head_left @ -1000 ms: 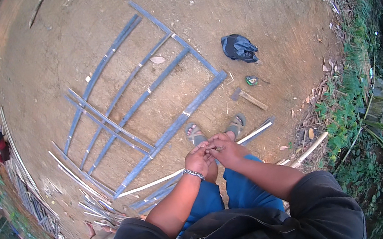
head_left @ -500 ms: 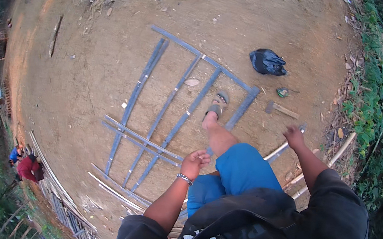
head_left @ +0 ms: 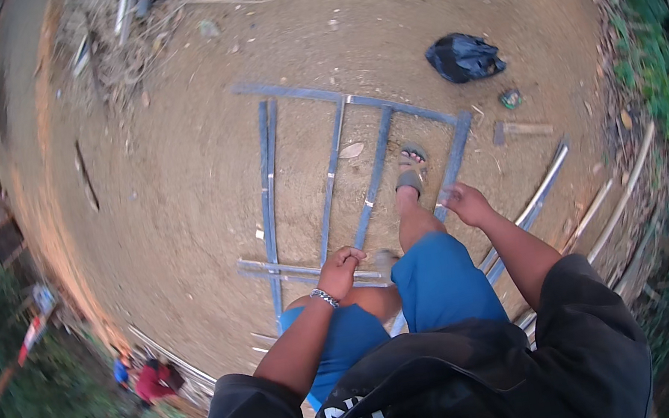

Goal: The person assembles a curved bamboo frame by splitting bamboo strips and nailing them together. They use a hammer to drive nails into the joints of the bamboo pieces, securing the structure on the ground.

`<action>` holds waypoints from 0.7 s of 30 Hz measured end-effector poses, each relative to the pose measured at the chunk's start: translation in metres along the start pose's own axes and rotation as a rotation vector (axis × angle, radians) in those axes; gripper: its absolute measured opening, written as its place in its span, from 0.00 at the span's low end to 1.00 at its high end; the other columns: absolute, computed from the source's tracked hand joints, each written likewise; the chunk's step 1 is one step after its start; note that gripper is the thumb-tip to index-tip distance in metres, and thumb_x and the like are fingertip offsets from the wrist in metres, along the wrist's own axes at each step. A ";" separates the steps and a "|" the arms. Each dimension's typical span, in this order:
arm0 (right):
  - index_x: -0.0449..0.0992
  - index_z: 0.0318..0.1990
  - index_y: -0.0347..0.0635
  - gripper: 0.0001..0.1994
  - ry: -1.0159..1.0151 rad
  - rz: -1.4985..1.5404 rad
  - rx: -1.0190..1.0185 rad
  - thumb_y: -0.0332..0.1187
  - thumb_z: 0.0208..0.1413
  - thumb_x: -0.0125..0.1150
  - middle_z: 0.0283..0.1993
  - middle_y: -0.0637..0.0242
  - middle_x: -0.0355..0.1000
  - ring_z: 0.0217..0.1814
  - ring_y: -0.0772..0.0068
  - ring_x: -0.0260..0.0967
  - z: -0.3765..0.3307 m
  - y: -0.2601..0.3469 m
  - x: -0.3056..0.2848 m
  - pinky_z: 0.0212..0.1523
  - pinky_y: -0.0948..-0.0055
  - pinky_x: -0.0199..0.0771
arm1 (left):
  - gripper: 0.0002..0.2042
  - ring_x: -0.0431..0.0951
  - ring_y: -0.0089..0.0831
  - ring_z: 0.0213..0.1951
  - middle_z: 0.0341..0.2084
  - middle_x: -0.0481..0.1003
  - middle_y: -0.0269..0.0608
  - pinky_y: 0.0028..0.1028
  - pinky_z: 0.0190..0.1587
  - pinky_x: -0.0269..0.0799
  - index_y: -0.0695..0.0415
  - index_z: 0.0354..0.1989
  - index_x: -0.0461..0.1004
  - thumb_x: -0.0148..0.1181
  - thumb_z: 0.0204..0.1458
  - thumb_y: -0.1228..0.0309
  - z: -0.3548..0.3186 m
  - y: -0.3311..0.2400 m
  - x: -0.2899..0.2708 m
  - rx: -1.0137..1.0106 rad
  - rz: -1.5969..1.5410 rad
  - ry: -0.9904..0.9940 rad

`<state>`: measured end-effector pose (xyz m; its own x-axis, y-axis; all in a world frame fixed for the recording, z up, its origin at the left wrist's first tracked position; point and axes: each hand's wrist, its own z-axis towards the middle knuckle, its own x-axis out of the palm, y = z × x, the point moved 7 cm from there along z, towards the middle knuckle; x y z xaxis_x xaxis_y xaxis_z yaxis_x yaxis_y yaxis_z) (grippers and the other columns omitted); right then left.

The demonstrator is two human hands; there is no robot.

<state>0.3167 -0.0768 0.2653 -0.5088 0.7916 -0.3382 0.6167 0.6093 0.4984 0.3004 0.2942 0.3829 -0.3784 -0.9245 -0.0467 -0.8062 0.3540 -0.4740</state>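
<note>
My left hand (head_left: 344, 270) hangs over my left thigh with its fingers loosely bent and nothing visible in it. My right hand (head_left: 467, 205) is in front of my right thigh, fingers loosely curled and empty as far as I can see. In the picture it overlaps the end of the rightmost dark slat (head_left: 455, 158); contact cannot be made out. Below me, several long grey-blue slats lie in a fan, joined at the far end by a crosswise slat (head_left: 300, 93). A lighter crosspiece (head_left: 300, 266) lies near my left hand. My sandalled foot (head_left: 410, 165) stands between two slats.
A black plastic bag (head_left: 464, 57), a small green item (head_left: 511, 99) and a wooden-handled tool with a flat metal head (head_left: 523, 129) lie on the dirt. Long poles (head_left: 542, 182) lie at right. Dry debris (head_left: 129, 49) is far left. Two people (head_left: 152, 379) crouch at lower left.
My view has turned, so the slats sit more upright and the people appear lower. My right hand has swung inward and forward. A leg has come forward under my left hand.
</note>
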 end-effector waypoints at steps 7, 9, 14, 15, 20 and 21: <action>0.78 0.59 0.43 0.24 -0.108 0.166 0.099 0.42 0.57 0.70 0.52 0.51 0.80 0.54 0.52 0.80 0.068 0.062 0.026 0.54 0.60 0.78 | 0.11 0.71 0.19 0.24 0.24 0.75 0.30 0.25 0.30 0.68 0.59 0.44 0.81 0.62 0.59 0.66 0.052 -0.025 -0.072 0.033 0.386 0.104; 0.79 0.58 0.43 0.23 -0.157 0.139 0.093 0.41 0.57 0.70 0.51 0.52 0.80 0.53 0.53 0.80 0.093 0.079 0.025 0.54 0.60 0.78 | 0.12 0.74 0.23 0.26 0.23 0.77 0.35 0.28 0.32 0.70 0.59 0.44 0.81 0.63 0.58 0.64 0.063 -0.042 -0.098 -0.012 0.470 0.117; 0.80 0.57 0.44 0.21 -0.412 0.078 0.125 0.39 0.57 0.70 0.52 0.54 0.80 0.54 0.53 0.80 0.168 0.127 0.032 0.54 0.60 0.79 | 0.15 0.76 0.36 0.24 0.20 0.75 0.40 0.38 0.31 0.71 0.54 0.43 0.81 0.65 0.57 0.56 0.188 -0.012 -0.209 0.122 0.675 0.147; 0.80 0.57 0.44 0.21 -0.458 0.071 0.102 0.39 0.58 0.70 0.53 0.53 0.79 0.54 0.53 0.80 0.189 0.135 0.045 0.54 0.60 0.79 | 0.18 0.79 0.41 0.29 0.24 0.77 0.44 0.41 0.36 0.74 0.55 0.47 0.80 0.65 0.57 0.55 0.221 -0.004 -0.238 0.102 0.785 0.142; 0.79 0.59 0.46 0.20 -0.550 0.034 -0.007 0.38 0.59 0.68 0.59 0.55 0.77 0.62 0.52 0.75 0.324 0.190 0.133 0.62 0.58 0.74 | 0.37 0.78 0.55 0.57 0.53 0.76 0.64 0.45 0.60 0.74 0.65 0.60 0.66 0.70 0.51 0.49 0.400 0.017 -0.341 -0.065 1.098 -0.038; 0.78 0.59 0.47 0.21 -0.503 -0.092 -0.033 0.37 0.59 0.67 0.61 0.56 0.75 0.66 0.52 0.72 0.349 0.211 0.155 0.65 0.58 0.71 | 0.39 0.78 0.56 0.57 0.53 0.76 0.65 0.45 0.60 0.74 0.66 0.61 0.66 0.71 0.50 0.48 0.427 0.016 -0.346 -0.050 1.078 -0.090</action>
<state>0.5780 0.1900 0.0394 -0.2034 0.6631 -0.7204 0.5596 0.6825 0.4702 0.6127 0.5596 0.0159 -0.8662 -0.1291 -0.4827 -0.0871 0.9903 -0.1085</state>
